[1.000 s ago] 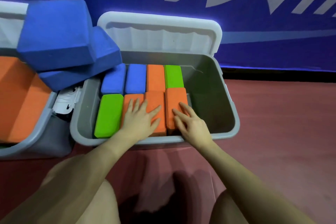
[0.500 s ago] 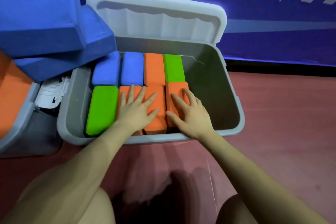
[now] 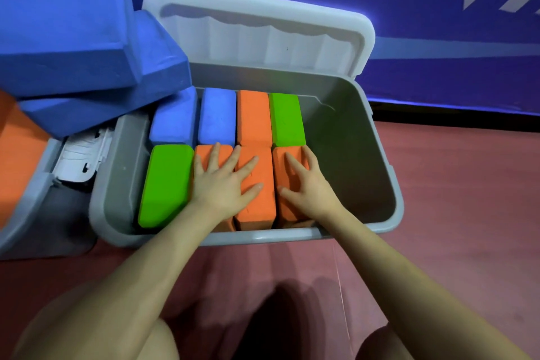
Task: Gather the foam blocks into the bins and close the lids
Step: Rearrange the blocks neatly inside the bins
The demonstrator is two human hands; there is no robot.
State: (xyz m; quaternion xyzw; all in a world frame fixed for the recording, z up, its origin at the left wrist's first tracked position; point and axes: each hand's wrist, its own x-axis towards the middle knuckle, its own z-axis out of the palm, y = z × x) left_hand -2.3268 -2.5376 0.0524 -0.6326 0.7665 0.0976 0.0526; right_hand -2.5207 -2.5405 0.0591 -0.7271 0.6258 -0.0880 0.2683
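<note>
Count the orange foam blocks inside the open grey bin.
4. One in the back row between blue and green blocks; three in the front row: under the left hand, the middle one, and under the right hand. More may lie beneath.

A single head-worn wide-angle view looks forward and steeply down from close above the grey bin, which fills the middle of the picture. The person's forearms and knees enter from the bottom edge, a blue wall closes the top, and straight lines bow near the borders.
</note>
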